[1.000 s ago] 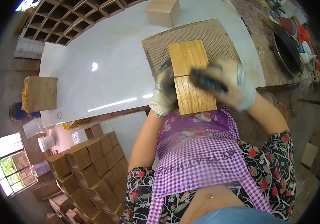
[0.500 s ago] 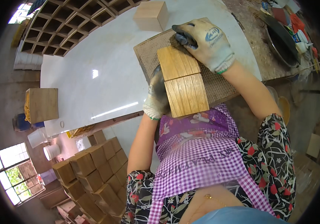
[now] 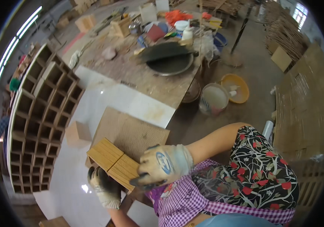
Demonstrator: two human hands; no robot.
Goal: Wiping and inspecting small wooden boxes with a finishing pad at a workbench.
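A brown wooden box (image 3: pixel 113 162) with a dark seam across its upper face is tilted over a brown board with a mesh-like surface (image 3: pixel 128 130). My gloved left hand (image 3: pixel 105 188) grips it from the left side, fingers partly hidden beneath. At the box's right end, my gloved right hand (image 3: pixel 164 166) is closed, with its dark-coated fingers curled against the wood. Whatever lies inside that right hand is hidden. Just left of the board, a pale wooden box (image 3: pixel 77 133) sits on the white tabletop (image 3: pixel 65 178).
A large stack of open wooden compartments (image 3: pixel 37 132) stands at the left. Beyond the white top, a stained work table (image 3: pixel 105 70) carries a dark round pan (image 3: pixel 171 66), bottles and scraps. A bucket (image 3: pixel 214 97) and a yellow basin (image 3: pixel 237 87) are on the floor, near stacked cardboard (image 3: pixel 306 109).
The view has swung to the right, showing more of the work table and floor. My right hand has gone from the box's far end to the end nearer my body; my left still holds it.
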